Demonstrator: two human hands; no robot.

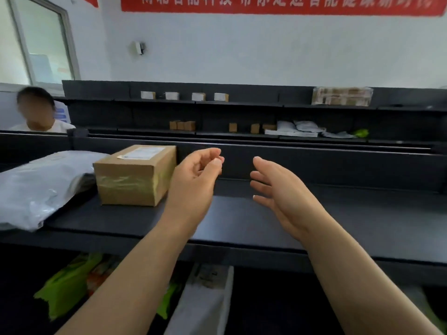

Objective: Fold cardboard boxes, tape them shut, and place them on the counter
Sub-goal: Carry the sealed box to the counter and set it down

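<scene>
Resting on counter [242, 221] – taped box [135, 175], label unreadable | left hand [193, 182] curled, empty | right hand [283, 192] spread

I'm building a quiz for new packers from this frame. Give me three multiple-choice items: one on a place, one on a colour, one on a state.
1. Where is the box?
A. On the counter, left of both hands
B. In the right hand
C. On the floor

2. What colour is the banner?
A. Blue
B. Red
C. Green

3. What state is the box in?
A. Flat, unfolded
B. Open
C. Taped shut, labelled

Key:
1 A, it sits on the dark surface beside the left hand.
2 B, red with pale characters.
3 C, tape wraps its sides and the right hand is empty.
</scene>
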